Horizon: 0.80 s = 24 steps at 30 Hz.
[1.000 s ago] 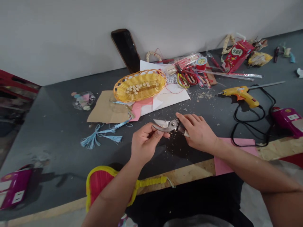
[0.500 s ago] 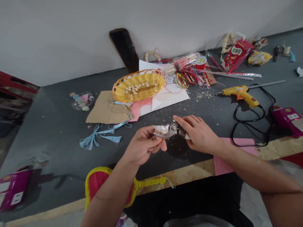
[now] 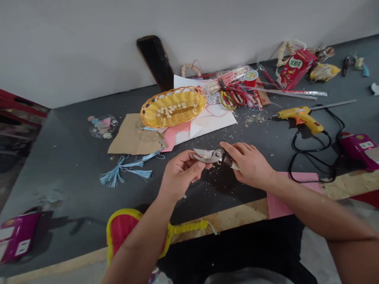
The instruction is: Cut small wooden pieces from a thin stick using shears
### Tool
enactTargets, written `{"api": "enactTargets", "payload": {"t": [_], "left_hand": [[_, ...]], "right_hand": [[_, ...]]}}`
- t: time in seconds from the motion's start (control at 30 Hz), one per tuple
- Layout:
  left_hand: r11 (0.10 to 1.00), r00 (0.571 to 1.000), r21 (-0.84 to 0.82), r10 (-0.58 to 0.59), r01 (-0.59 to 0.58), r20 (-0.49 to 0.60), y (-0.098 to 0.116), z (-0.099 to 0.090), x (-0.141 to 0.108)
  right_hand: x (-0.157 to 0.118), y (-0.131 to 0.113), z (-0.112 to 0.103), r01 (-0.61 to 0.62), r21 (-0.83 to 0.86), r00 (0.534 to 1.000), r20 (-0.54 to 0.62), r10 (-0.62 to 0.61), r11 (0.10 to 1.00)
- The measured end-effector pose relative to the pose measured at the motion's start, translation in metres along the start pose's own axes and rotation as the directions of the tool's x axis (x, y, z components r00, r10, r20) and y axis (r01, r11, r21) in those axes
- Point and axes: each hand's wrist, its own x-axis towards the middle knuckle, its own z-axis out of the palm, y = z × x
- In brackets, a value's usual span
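Observation:
My right hand point(image 3: 248, 162) is wrapped round the handles of a pair of pruning shears point(image 3: 211, 155), whose blades point left. At the blade tips, the fingers of my left hand point(image 3: 181, 173) are pinched together; whatever small piece they hold is hidden by the fingers and blades. Pale crumbs lie scattered on the dark table point(image 3: 142, 205) beneath and beyond the shears. Beyond my hands sits a yellow woven basket point(image 3: 148, 114) with several small beige pieces point(image 3: 169, 112) in it.
A yellow glue gun point(image 3: 302, 117) with a black cord lies to the right. Blue tassels point(image 3: 114, 173) and brown paper point(image 3: 130, 134) lie to the left. A phone point(image 3: 155, 61) leans on the wall. A yellow-edged red fan-like object point(image 3: 120, 228) sits at the near edge, under my left forearm.
My left hand has shifted slightly up and to the right along the blades. The shears have tilted a little, and a small pale bit now shows below my left hand.

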Motion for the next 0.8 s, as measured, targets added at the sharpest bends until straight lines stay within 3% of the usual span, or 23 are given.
{"api": "enactTargets", "payload": {"t": [0.13,0.23,0.37,0.5,0.63,0.8], "left_hand": [[0.966,0.981,0.224,0.155,-0.127,-0.113,-0.004,0.001,-0.003],[0.965,0.977,0.207,0.186,-0.161,-0.104,-0.005,0.003,-0.004],[0.998,0.999,-0.03,0.053,-0.053,-0.01,0.0,0.004,-0.003],[0.97,0.988,-0.216,-0.087,0.114,0.131,0.007,0.003,0.0],[0.931,0.961,-0.295,-0.149,0.215,0.231,0.007,0.0,0.002],[0.911,0.945,-0.323,-0.165,0.257,0.284,0.005,-0.003,0.002]], "right_hand": [[0.001,0.0,0.001,-0.015,-0.034,1.0,-0.019,0.014,0.999],[0.0,-0.001,0.0,-0.005,-0.051,1.0,-0.013,0.004,0.999],[-0.001,0.0,-0.003,0.028,-0.041,1.0,0.004,-0.028,0.999],[-0.001,0.002,-0.006,0.062,0.011,0.998,0.02,-0.062,0.998],[-0.001,0.004,-0.005,0.096,0.063,0.995,0.027,-0.098,0.993],[-0.002,0.004,-0.001,0.103,0.086,0.995,0.001,-0.104,0.991]]}}
